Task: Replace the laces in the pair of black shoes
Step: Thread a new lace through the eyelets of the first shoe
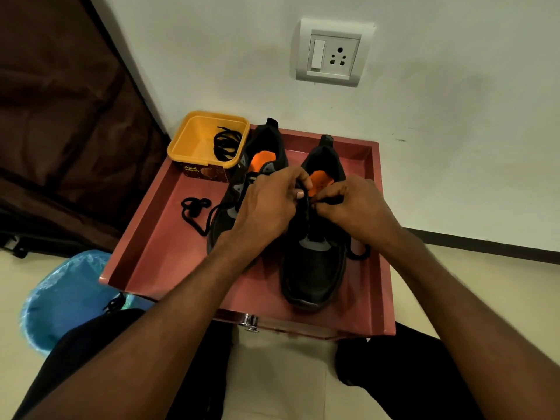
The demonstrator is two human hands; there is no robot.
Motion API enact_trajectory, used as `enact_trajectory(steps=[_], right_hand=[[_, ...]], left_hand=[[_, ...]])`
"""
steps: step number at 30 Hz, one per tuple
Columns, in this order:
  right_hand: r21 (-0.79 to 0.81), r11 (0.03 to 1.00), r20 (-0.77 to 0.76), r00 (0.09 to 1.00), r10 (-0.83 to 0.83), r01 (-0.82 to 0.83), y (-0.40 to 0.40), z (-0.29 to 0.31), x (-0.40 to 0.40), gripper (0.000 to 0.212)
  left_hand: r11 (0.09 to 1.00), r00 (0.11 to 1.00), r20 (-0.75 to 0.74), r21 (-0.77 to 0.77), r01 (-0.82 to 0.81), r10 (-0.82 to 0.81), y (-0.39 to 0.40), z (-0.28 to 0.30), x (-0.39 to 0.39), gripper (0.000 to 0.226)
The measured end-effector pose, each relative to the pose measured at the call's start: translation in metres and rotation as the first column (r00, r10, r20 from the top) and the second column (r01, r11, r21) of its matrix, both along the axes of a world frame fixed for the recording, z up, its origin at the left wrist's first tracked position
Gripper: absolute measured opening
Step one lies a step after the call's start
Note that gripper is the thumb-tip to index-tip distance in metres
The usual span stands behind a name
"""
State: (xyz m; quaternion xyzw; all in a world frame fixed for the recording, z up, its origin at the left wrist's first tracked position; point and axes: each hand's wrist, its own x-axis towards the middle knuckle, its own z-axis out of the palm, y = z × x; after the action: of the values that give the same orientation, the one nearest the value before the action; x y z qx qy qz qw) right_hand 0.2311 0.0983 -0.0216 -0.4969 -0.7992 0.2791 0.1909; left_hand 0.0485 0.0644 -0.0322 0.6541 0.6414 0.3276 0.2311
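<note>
We see two black shoes standing side by side on a reddish-pink tray-like top (pixel 169 225) with a raised rim, toes pointing toward us. The right shoe (pixel 315 268) has a smooth, dark toe cap, a grey patch at the base of the tongue and an orange insole showing at the opening. The left shoe (pixel 233 204) is partly hidden by the forearm; it shows grey panels and the same orange lining. Both hands meet over the throat of the right shoe. The left hand (pixel 266 207) has its fingers curled, thumb and fingertips pinching a black lace (pixel 304 197) near the upper eyelets. The right hand (pixel 348 204) is also curled, pinching the same lace just beside it — which eyelet it is at, we cannot tell. A loop of that lace hangs over the shoe's outer side by the rim.

A loose black lace (pixel 194 210) lies in a tangle on the tray, left of the left shoe. At the tray's far left corner sits a yellow tub (pixel 188 140) with a brown printed label, and a coiled black lace (pixel 225 144) rests inside it.

The tray stands against a white wall with a switch and socket plate (pixel 331 53). To the left hangs brown fabric (pixel 60 101), and a bin lined with blue plastic (pixel 66 295) stands on the pale floor — near our knees.
</note>
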Motion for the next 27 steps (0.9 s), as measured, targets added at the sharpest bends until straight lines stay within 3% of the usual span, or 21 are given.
enact_trajectory(steps=[7, 10, 13, 18, 24, 27], right_hand=[[-0.170, 0.983, -0.207, 0.973, -0.106, 0.071, -0.002, -0.004, 0.000, 0.014], [-0.248, 0.966, -0.206, 0.971, -0.122, 0.069, 0.000, -0.001, 0.001, 0.012], [-0.226, 0.972, -0.139, 0.985, -0.098, 0.065, 0.002, 0.002, 0.002, 0.013], [0.034, 0.990, 0.070, 0.987, -0.141, 0.139, -0.006, -0.002, -0.004, 0.014], [-0.157, 0.983, -0.117, 0.986, -0.118, 0.099, -0.008, -0.002, -0.004, 0.010], [-0.181, 0.983, -0.112, 0.992, -0.060, 0.039, -0.008, 0.000, -0.005, 0.013]], left_hand=[[0.981, 0.987, 0.054, -0.115, 0.156, -0.151, 0.002, 0.005, -0.016, 0.050], [0.981, 0.989, 0.072, -0.134, 0.140, -0.131, 0.002, 0.003, -0.016, 0.059], [0.987, 0.991, 0.106, -0.130, 0.094, -0.081, 0.001, -0.001, -0.014, 0.051], [0.990, 0.994, 0.089, -0.124, 0.069, -0.058, 0.000, -0.003, -0.014, 0.024], [0.996, 0.997, 0.063, -0.071, 0.054, -0.049, -0.005, -0.006, -0.011, 0.013], [0.997, 0.996, 0.066, -0.038, 0.063, -0.061, -0.005, -0.005, -0.013, 0.010]])
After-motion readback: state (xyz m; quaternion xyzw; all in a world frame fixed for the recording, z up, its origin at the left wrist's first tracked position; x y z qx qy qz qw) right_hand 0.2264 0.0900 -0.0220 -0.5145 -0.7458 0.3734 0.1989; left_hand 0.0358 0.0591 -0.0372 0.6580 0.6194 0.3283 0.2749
